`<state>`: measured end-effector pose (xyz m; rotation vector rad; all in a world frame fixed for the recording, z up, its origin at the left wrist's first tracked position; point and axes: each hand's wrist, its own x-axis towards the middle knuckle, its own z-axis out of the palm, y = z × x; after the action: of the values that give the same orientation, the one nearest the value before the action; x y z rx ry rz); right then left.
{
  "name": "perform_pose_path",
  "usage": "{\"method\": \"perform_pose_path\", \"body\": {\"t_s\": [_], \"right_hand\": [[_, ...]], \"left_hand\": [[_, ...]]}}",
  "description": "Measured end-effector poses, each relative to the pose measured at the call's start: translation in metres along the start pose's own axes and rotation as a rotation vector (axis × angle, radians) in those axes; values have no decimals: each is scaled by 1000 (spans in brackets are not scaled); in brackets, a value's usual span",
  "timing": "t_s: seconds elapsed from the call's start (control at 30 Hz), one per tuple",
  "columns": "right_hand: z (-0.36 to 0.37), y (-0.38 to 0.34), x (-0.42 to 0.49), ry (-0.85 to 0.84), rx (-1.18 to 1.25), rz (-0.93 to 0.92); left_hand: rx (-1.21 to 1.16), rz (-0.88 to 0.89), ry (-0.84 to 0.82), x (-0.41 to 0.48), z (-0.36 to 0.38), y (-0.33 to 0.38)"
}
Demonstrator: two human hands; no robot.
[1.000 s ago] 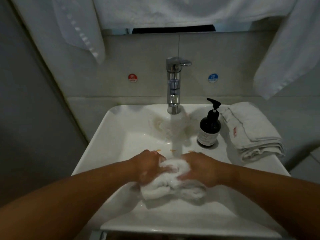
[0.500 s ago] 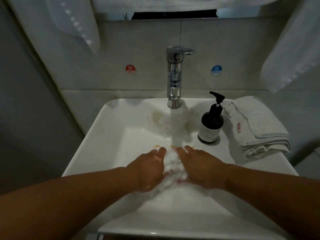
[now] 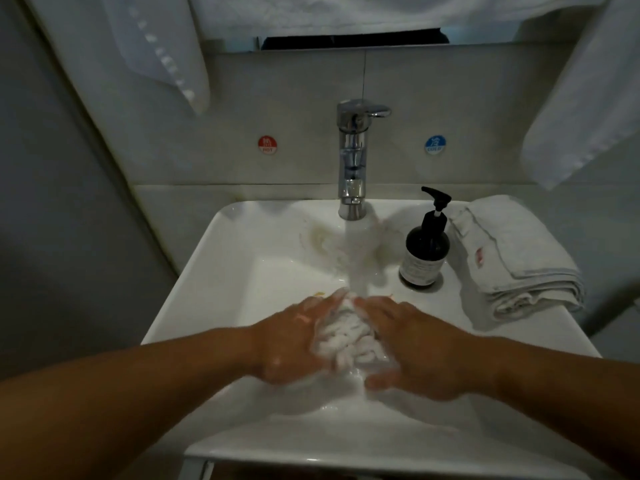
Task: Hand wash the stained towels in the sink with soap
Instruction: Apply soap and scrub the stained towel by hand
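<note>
1. The left hand (image 3: 294, 341) and right hand (image 3: 422, 348) face each other, fingers stretched nearly straight. Their palms press a bunched white towel (image 3: 349, 337) between them.
2. The towel sits low in the middle of the sink (image 3: 242, 271), under the water (image 3: 358, 258) running from the tap (image 3: 351, 161) at 12 o'clock.
3. A dark soap bottle (image 3: 426, 251) stands on the sink's rim at 2 o'clock from the hands.
4. A stack of folded towels (image 3: 519, 258), one showing a red mark, lies just beside the bottle at its 3 o'clock.

- My left hand (image 3: 294, 344) was bare and wet, with small glints of light across its back.
- My right hand (image 3: 420, 348) was bare too, its fingertips blurred.
- My left forearm (image 3: 138, 386) and right forearm (image 3: 554, 386) were uncovered along all their visible length.
</note>
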<state>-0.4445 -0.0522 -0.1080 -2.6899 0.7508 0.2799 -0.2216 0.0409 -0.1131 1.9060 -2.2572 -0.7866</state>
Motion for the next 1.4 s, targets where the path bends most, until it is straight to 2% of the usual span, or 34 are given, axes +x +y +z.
{"method": "perform_pose_path", "body": {"t_s": [0.1,0.17,0.27,0.37,0.47,0.53,0.6,0.7,0.77,0.83,1.03,1.1,1.17,1.27,1.33,1.4], "right_hand": [[13,1,12,28,-106,18],[12,6,28,90,-161,36],[8,8,42,147,-122,46],[1,8,44,203,-61,62],[-3,11,35,211,182,39],[-5,11,26,119,373,83],[-6,8,15,35,313,140],[-1,4,-2,133,85,62],[3,-3,-9,84,30,-6],[11,-5,-7,28,-44,2],[13,2,21,89,-179,82],[10,4,24,145,-153,79],[4,9,25,159,-24,57],[-3,17,27,38,209,46],[-5,18,26,2,221,61],[-5,17,20,80,206,86]], "left_hand": [[439,-21,-3,12,29,-8],[529,4,4,21,30,-8],[241,-130,110,31,23,-6],[195,-145,193,34,13,0],[148,-127,189,31,0,0],[39,-121,102,24,-8,-1],[-23,-111,91,17,-12,1],[18,-61,181,6,-8,10],[5,-69,63,-2,2,13],[61,-148,-28,-3,16,13],[196,-163,74,15,18,10],[225,-161,155,18,14,7],[163,-180,192,19,6,7],[0,-229,96,19,-9,10],[24,-252,126,20,-16,8],[18,-231,203,18,-18,6]]}}
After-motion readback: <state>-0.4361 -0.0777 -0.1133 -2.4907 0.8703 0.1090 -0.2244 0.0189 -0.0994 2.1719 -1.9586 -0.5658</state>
